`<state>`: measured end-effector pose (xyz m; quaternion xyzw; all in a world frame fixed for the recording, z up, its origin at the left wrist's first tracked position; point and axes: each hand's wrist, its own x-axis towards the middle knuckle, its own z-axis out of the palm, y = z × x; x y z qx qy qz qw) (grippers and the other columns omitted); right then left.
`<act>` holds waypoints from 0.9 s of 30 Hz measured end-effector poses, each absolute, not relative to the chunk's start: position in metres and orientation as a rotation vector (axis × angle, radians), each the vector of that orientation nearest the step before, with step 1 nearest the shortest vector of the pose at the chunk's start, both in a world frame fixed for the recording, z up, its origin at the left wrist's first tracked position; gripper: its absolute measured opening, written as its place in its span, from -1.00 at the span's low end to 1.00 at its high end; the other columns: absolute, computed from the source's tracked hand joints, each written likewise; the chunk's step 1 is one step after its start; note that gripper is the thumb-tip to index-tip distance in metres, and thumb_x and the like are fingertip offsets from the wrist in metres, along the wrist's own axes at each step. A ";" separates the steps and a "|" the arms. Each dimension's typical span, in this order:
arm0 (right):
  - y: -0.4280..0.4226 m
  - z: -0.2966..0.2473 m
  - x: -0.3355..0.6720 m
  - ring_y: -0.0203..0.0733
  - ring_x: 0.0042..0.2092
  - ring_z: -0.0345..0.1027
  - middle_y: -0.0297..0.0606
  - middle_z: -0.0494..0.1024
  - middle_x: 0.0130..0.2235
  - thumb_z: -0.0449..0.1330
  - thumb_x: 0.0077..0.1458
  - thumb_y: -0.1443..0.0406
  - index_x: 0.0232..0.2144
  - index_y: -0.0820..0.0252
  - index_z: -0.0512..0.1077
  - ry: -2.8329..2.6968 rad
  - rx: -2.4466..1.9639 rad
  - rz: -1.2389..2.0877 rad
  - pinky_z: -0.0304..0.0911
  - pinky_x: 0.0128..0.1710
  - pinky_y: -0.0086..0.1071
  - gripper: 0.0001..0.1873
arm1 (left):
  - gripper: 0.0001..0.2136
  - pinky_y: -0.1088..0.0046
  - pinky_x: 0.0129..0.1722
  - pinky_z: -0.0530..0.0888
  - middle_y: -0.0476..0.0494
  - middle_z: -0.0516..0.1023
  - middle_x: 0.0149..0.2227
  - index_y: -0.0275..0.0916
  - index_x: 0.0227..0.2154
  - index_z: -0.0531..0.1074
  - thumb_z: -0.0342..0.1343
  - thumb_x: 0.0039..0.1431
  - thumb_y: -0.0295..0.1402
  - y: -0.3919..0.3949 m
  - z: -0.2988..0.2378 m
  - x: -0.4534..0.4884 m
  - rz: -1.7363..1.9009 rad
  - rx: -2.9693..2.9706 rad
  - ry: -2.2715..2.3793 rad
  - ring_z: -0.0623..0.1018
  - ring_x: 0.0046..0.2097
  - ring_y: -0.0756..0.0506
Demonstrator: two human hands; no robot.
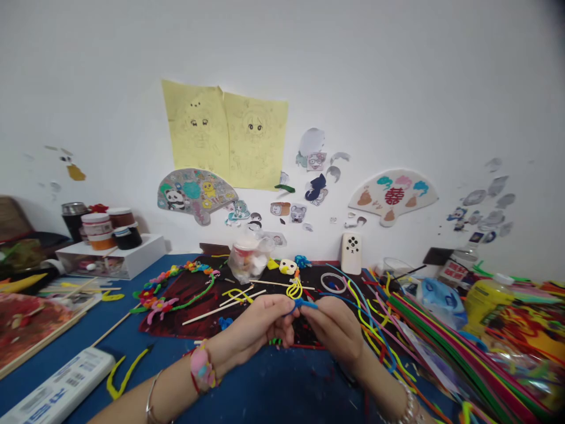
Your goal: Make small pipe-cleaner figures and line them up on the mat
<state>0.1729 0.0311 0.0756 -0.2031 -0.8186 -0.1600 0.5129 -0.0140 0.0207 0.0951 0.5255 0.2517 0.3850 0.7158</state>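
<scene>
My left hand (260, 324) and my right hand (338, 333) meet above the front of the dark mat. Between their fingertips is a blue pipe cleaner (308, 304), pinched by both hands and partly hidden by the fingers. Yellow loops (294, 288) rise just beyond the left fingertips; whether they join the blue piece I cannot tell. A white, yellow-beaked duck figure (288, 267) lies behind the loops. Thin wooden sticks (225, 307) lie to the left of my hands, near a small blue twisted piece (225, 323).
Loose coloured pipe cleaners (368, 312) spread at right, beside a thick bundle (459, 347) and a yellow bottle (488, 303). A flower garland (161, 306) lies at left. Paint jars (96, 227) stand on a white shelf (145, 253). A phone (351, 253) leans on the wall.
</scene>
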 end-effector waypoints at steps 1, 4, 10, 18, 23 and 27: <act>0.031 0.077 0.178 -0.20 -0.31 0.44 -0.27 0.58 -0.36 0.09 0.07 0.46 -0.11 0.06 0.43 -2.029 -0.439 -0.515 0.35 -0.25 -0.35 -0.65 | -0.75 0.66 -0.64 0.24 0.06 0.32 -0.66 -0.31 -0.49 0.28 0.00 0.13 -0.21 0.021 0.095 -0.014 0.846 1.174 0.584 0.35 -0.65 0.11; 0.028 0.086 0.184 -0.23 -0.24 0.43 -0.29 0.58 -0.28 0.03 0.10 0.49 -0.05 0.12 0.38 -2.185 -0.265 -0.801 0.33 -0.15 -0.40 -0.61 | -0.73 0.67 -0.72 0.14 0.12 0.24 -0.68 -0.29 -0.53 0.25 0.01 0.10 -0.18 0.023 0.097 -0.018 0.771 1.258 0.668 0.27 -0.71 0.14; 0.026 0.097 0.173 -0.15 -0.21 0.37 -0.11 0.55 -0.27 -0.15 0.18 0.47 -0.16 0.40 0.41 -2.214 -0.311 -0.999 0.31 -0.19 -0.28 -0.64 | -0.70 0.64 -0.73 0.04 0.20 0.11 -0.76 -0.26 -0.52 0.21 -0.10 0.14 -0.12 0.032 0.098 -0.024 0.679 1.588 0.876 0.12 -0.76 0.13; 0.038 0.085 0.159 -0.21 -0.33 0.31 -0.18 0.51 -0.39 -0.04 0.18 0.43 -0.34 0.29 0.42 -2.359 -0.620 -0.411 0.25 -0.29 -0.32 -0.77 | -0.80 0.56 -0.50 0.14 0.05 0.28 -0.56 -0.27 -0.52 0.29 -0.11 0.16 -0.34 0.034 0.093 -0.028 0.782 2.368 1.158 0.24 -0.50 0.04; 0.037 0.088 0.158 -0.27 -0.37 0.35 -0.32 0.51 -0.43 0.14 0.06 0.39 -0.44 0.19 0.44 -2.259 -0.977 0.253 0.25 -0.35 -0.42 -0.91 | -0.83 0.55 -0.46 0.14 0.03 0.35 -0.52 -0.26 -0.49 0.33 -0.11 0.16 -0.39 0.032 0.091 -0.030 0.689 2.507 1.063 0.27 -0.46 0.04; 0.035 0.094 0.157 -0.27 -0.41 0.30 -0.34 0.45 -0.47 0.21 -0.01 0.39 -0.45 0.20 0.43 -2.160 -1.031 0.292 0.23 -0.40 -0.43 -0.98 | -0.79 0.57 -0.52 0.14 0.06 0.28 -0.57 -0.28 -0.49 0.32 -0.09 0.16 -0.29 0.035 0.090 -0.026 0.712 2.277 1.030 0.24 -0.51 0.06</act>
